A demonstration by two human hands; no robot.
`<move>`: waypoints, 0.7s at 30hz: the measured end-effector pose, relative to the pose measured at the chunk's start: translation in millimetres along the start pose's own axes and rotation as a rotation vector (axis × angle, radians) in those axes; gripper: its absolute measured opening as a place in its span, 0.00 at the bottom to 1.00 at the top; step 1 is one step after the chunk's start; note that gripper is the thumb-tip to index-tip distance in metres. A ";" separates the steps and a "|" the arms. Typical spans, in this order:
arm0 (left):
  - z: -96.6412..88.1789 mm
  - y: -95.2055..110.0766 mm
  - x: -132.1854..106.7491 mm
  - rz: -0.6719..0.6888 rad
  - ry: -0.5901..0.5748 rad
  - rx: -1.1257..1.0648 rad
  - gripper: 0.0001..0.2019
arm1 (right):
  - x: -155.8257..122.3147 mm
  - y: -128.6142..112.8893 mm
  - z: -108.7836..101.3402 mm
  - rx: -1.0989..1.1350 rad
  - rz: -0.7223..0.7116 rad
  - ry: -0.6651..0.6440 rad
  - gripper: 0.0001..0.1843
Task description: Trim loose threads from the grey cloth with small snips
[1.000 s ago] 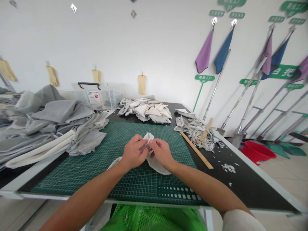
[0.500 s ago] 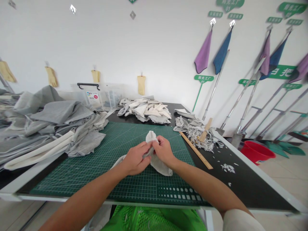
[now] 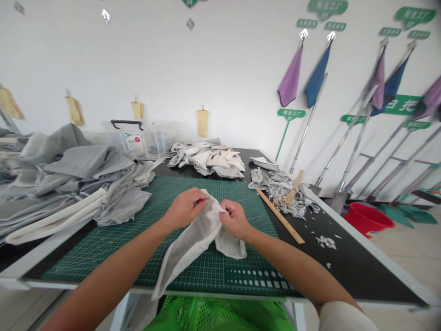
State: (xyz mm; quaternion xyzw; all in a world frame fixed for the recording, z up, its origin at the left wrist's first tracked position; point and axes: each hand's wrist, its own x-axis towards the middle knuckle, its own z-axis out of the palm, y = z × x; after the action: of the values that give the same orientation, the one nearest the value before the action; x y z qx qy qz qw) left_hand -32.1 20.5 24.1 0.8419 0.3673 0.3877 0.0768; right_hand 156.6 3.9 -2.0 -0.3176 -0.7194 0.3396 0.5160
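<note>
My left hand (image 3: 186,208) and my right hand (image 3: 234,219) pinch the upper end of a pale grey-white fabric piece (image 3: 193,243), a little apart from each other. The cloth is folded or doubled. One long strip runs down from my left hand and hangs over the table's near edge. A shorter flap lies under my right hand on the green cutting mat (image 3: 103,262). Both hands are above the mat's middle, and my fingers hide the top of the fabric.
A large heap of grey fabric (image 3: 82,170) lies at the left. Ahead sits a pile of white cloth pieces (image 3: 206,160). To the right are a wooden ruler (image 3: 280,216) and a scrap pile (image 3: 285,197) on the black tabletop. A red basin (image 3: 367,219) stands on the floor.
The fabric has opened out, and its long strip now reaches over the near table edge. My left hand has moved up and left, away from the body, and my hands have drawn slightly apart.
</note>
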 end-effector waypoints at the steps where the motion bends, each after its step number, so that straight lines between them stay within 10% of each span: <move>1: 0.3 -0.4 0.4 0.004 -0.004 0.005 0.10 | 0.2 0.2 -0.3 0.009 0.000 -0.005 0.08; 21: 9.8 0.2 -7.5 -0.088 -0.097 -0.340 0.13 | -4.5 -0.8 -0.2 0.093 -0.016 -0.143 0.08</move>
State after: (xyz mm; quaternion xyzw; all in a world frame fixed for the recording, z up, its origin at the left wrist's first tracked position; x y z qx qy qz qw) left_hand -28.3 16.8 13.1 0.8177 0.3287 0.3996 0.2524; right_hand 157.9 -0.1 -3.6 -0.2625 -0.7404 0.3901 0.4803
